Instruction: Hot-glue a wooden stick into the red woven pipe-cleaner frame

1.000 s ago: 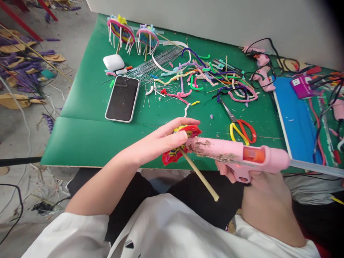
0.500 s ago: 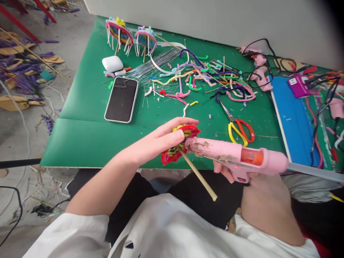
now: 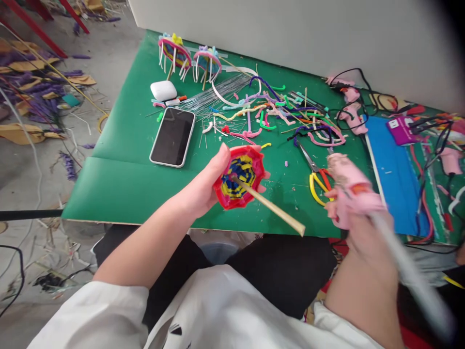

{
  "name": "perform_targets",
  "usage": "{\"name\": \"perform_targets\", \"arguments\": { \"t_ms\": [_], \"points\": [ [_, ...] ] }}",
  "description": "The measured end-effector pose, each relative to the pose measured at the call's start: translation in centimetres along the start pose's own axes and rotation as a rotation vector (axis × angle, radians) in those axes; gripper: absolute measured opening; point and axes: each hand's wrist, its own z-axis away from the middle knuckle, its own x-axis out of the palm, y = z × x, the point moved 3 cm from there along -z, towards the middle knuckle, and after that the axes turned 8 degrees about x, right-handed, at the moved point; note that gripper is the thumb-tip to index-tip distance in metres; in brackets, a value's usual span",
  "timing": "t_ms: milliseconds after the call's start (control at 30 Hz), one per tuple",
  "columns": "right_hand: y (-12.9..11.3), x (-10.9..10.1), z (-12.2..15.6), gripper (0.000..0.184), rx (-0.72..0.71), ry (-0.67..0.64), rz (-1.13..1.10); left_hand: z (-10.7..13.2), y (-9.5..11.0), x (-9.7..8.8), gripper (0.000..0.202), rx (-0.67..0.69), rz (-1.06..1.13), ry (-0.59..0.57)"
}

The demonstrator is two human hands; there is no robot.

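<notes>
My left hand [image 3: 203, 186] grips a small umbrella [image 3: 240, 177] woven from red, yellow and blue pipe cleaners. Its inside faces me, and its wooden stick [image 3: 271, 206] points down to the right. My right hand [image 3: 345, 213] is closed on a pink glue gun [image 3: 350, 186], blurred by motion, with its nozzle pointing up and away from the umbrella. A clear glue stick [image 3: 410, 271] juts from the gun's back toward me. Both hands hover over the near edge of the green table [image 3: 119, 184].
On the table lie a phone [image 3: 172, 136], a white earbud case [image 3: 163, 90], yellow and red scissors [image 3: 319, 182], loose pipe cleaners [image 3: 276, 109] and thin wires [image 3: 210, 94]. Two finished little umbrellas [image 3: 189, 55] stand at the back. A blue board [image 3: 395, 165] and more glue guns [image 3: 350, 111] lie at the right.
The glue gun has swung away from the umbrella to the right, nozzle now up. My left hand has turned the umbrella so that its inside faces me.
</notes>
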Motion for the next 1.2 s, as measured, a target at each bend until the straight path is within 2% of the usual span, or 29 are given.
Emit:
{"name": "perform_targets", "arguments": {
  "t_ms": [33,67,133,200,300,433,533,633,667,733,800,867,933,967,1067,1200],
  "points": [
    [0.5,0.4,-0.3,0.054,-0.022,0.108,0.039,-0.1,0.0,-0.1,0.07,0.008,0.017,0.033],
    [0.7,1.1,-0.6,0.053,-0.063,0.236,0.188,-0.2,0.1,-0.1,0.071,0.02,0.032,0.066],
    [0.9,3.0,-1.5,0.049,-0.178,0.333,0.477,-0.5,0.2,-0.2,0.075,0.034,0.058,0.115],
    [1.0,4.5,-2.5,0.044,-0.33,0.397,0.66,-0.6,0.6,-0.2,0.078,0.046,0.097,0.135],
    [1.3,5.2,-3.4,0.045,-0.441,0.431,0.807,-0.6,1.8,-0.7,0.078,0.099,0.172,0.14],
    [0.5,4.5,-3.0,0.053,-0.503,0.435,0.837,-0.2,3.7,-2.2,0.073,0.231,0.17,0.212],
    [-2.2,4.3,-2.9,0.044,-0.57,0.477,0.746,0.3,4.7,-3.1,0.07,0.3,0.118,0.225],
    [-5.7,4.8,-4.1,0.033,-0.617,0.474,0.674,1.0,5.8,-3.6,0.069,0.371,0.0,0.219],
    [-6.6,4.9,-4.8,0.031,-0.607,0.465,0.657,1.3,6.1,-3.7,0.069,0.396,-0.036,0.223],
    [-7.4,4.9,-5.9,0.029,-0.522,0.355,0.689,1.9,6.8,-4.0,0.07,0.439,-0.07,0.236],
    [-6.7,4.4,-6.2,0.031,-0.36,0.235,0.739,2.2,7.1,-4.4,0.069,0.468,-0.028,0.222],
    [-5.1,3.6,-5.4,0.035,-0.258,0.25,0.71,2.3,7.0,-4.7,0.067,0.477,0.067,0.187],
    [-3.5,3.0,-3.8,0.046,-0.259,0.396,0.653,2.2,6.8,-4.8,0.064,0.466,0.149,0.186],
    [-2.7,3.1,-3.1,0.05,-0.259,0.421,0.668,2.1,6.7,-4.8,0.063,0.455,0.175,0.205],
    [-0.7,4.2,-2.1,0.043,-0.272,0.398,0.772,1.6,6.4,-4.6,0.065,0.42,0.225,0.296],
    [0.7,5.2,-2.6,0.033,-0.35,0.486,0.828,1.4,6.5,-4.3,0.066,0.398,0.312,0.342]
  ]
}}
